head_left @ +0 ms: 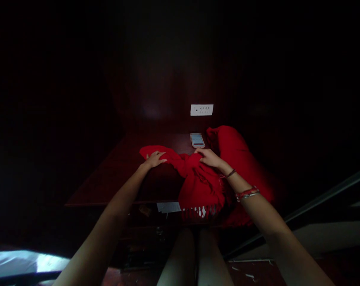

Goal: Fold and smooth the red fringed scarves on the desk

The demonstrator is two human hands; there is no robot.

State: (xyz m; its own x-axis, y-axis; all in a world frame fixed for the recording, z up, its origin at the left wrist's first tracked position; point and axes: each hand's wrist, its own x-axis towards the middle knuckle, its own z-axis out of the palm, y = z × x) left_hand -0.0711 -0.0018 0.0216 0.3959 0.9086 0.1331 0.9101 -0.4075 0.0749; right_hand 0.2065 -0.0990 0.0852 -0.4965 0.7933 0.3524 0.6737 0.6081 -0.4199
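Because the red scarf (202, 188) is bunched at its middle, your two hands sit at different parts of it. Your left hand (154, 159) lies with fingers spread on the narrow end, toward the left of the desk (108, 171); probably this steadies or flattens that end. Your right hand (210, 157) has its fingers bent over the bunched middle, presumably to control the folds; whether they pinch cloth cannot be told. The scarf's wide end runs to the front edge, its fringe (194, 214) hanging over.

A red cloth (236, 151) is heaped along the right side, beside your right forearm. The phone (198, 140) lies face up near the back edge, below the wall socket (202, 110), perhaps put there to stay in view.

Hard to make out: how the bunched part is wrapped, and whether scarf and heap join; forearm and shadow cover the place. The phone's screen is unreadable. Papers (169, 207) below the front edge are partly cut off by the desk. Back corners: lost in darkness.
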